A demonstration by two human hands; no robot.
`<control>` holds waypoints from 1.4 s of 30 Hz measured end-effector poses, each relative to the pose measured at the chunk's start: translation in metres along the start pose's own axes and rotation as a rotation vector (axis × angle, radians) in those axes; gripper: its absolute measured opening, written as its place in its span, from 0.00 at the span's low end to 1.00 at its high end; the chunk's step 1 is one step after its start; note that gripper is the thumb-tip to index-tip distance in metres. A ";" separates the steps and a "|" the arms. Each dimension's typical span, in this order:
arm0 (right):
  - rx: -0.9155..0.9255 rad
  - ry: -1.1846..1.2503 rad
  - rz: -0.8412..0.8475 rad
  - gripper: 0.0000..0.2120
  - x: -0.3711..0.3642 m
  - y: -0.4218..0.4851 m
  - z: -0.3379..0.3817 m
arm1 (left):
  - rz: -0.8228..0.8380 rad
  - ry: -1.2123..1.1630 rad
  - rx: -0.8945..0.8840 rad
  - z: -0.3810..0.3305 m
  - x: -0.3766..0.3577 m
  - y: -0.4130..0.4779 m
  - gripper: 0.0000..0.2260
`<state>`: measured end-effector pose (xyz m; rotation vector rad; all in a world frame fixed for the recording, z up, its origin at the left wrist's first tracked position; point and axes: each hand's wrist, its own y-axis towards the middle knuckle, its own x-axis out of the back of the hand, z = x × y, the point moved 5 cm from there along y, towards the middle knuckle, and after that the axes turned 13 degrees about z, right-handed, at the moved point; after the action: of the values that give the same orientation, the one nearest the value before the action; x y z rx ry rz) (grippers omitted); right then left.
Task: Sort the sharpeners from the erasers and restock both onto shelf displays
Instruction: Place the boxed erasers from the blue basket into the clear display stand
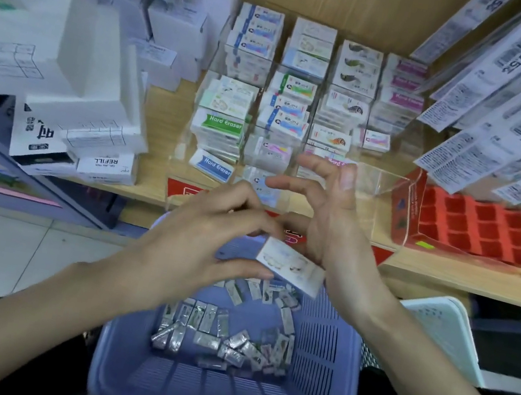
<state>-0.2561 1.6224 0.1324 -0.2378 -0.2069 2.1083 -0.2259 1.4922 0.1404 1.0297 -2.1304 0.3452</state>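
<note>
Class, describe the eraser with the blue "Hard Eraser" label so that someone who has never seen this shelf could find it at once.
Start at the clear acrylic display of stacked erasers on the wooden shelf. Go to its left column, down to the front edge. The blue Hard Eraser lies there singly and tilted, below the stack topped by the green Hard Eraser; it alone has a blue band with those words.

Bright, even light; wide-angle bending and motion blur at the edges.

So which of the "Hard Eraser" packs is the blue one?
The blue Hard Eraser pack lying loose and tilted on the shelf, in front of the display. The green-banded Hard Eraser pack tops a stack behind it.
</note>
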 end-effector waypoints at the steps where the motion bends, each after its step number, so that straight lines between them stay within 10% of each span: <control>1: -0.033 -0.095 0.004 0.11 0.003 -0.001 0.002 | 0.001 0.000 0.010 0.003 0.000 0.000 0.14; 9: -0.034 -0.308 0.116 0.18 0.017 -0.018 0.007 | -0.218 -0.192 0.231 0.023 0.020 -0.003 0.11; 18: 0.005 0.482 -0.135 0.12 -0.003 0.002 0.010 | -0.193 -0.113 0.226 0.004 0.015 0.007 0.16; 31: 0.127 -0.129 0.038 0.12 -0.008 0.012 0.034 | -0.192 -0.866 0.386 0.032 0.041 0.005 0.12; 37: 0.210 -0.704 -0.078 0.15 -0.006 0.039 0.053 | -0.378 -0.912 0.453 0.050 0.061 0.001 0.05; 42: 0.265 -0.990 -0.313 0.13 0.006 0.091 0.073 | -0.429 -0.380 0.506 0.063 0.063 -0.008 0.20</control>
<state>-0.3519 1.5766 0.1801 0.9553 -0.4960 1.7501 -0.2768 1.4190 0.1415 1.9358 -2.1094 0.5219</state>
